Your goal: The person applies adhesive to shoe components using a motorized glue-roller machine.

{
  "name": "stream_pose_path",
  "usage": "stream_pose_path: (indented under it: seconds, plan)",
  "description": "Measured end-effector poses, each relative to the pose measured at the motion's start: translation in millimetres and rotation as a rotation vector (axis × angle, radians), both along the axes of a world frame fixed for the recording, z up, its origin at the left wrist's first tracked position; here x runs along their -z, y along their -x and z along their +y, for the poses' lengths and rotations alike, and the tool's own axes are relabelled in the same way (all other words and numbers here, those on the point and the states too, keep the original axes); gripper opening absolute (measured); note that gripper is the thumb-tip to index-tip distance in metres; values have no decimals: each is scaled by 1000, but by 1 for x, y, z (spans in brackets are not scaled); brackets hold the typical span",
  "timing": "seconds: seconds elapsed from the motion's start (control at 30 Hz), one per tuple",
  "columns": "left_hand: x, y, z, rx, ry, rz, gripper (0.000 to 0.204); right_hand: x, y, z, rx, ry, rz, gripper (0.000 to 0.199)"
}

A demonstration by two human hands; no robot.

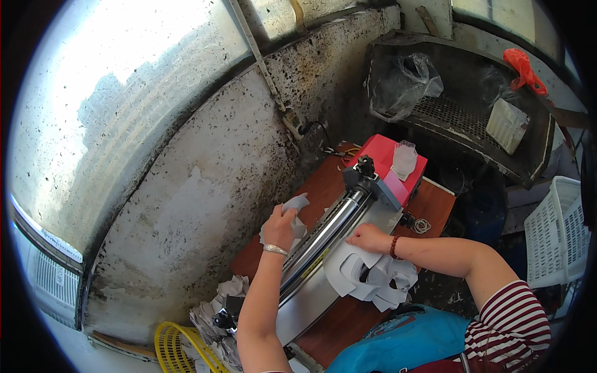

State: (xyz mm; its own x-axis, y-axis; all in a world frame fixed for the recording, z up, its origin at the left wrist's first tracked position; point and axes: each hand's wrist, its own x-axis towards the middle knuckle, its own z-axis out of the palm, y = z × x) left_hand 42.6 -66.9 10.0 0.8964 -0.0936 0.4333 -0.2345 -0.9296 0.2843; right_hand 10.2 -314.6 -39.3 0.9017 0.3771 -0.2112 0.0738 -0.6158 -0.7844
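Observation:
A roller machine with a long shiny metal roller (329,227) and a red housing (407,177) stands on a brown table. Beyond the roller, my left hand (280,229) is closed around white cut pieces (296,204) that stick out past its fingers. On the near side, my right hand (368,238) pinches the edge of a curved white piece (337,268) lying on the metal feed plate (305,316). More curved white pieces (388,276) overlap beside it and hang over the plate's edge. Their material I cannot tell.
Crumpled whitish pieces (211,317) are heaped at the machine's left end, by a yellow plastic basket (171,348). A stained wall (199,211) rises behind the table. Dark metal shelving (457,118) with clear plastic bags stands back right, a white crate (558,230) far right.

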Motion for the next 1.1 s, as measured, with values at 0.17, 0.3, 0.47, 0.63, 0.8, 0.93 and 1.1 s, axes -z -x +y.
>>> stream_pose_path:
  seconds: [0.17,0.3,0.47,0.63,0.8,0.93,1.1]
  plan:
    - [47,-12,1,237,-41,683,19,9,-4,14,23,-47,-40,37]
    - [44,-21,-2,136,36,971,21,-1,4,1,26,-159,-25,34]
    - [49,-26,21,-49,274,387,39,-9,14,-9,-31,-153,-69,31]
    - [14,-7,4,22,62,-46,49,-11,10,-11,-24,-1,-43,32]
    - [37,-3,2,229,-230,414,32,-3,2,8,-7,-14,-40,34]
    - [49,-15,2,290,-37,666,21,-1,-3,11,-34,-5,-49,35]
    - [47,-17,-1,70,148,659,19,-8,12,-8,-22,-154,10,33]
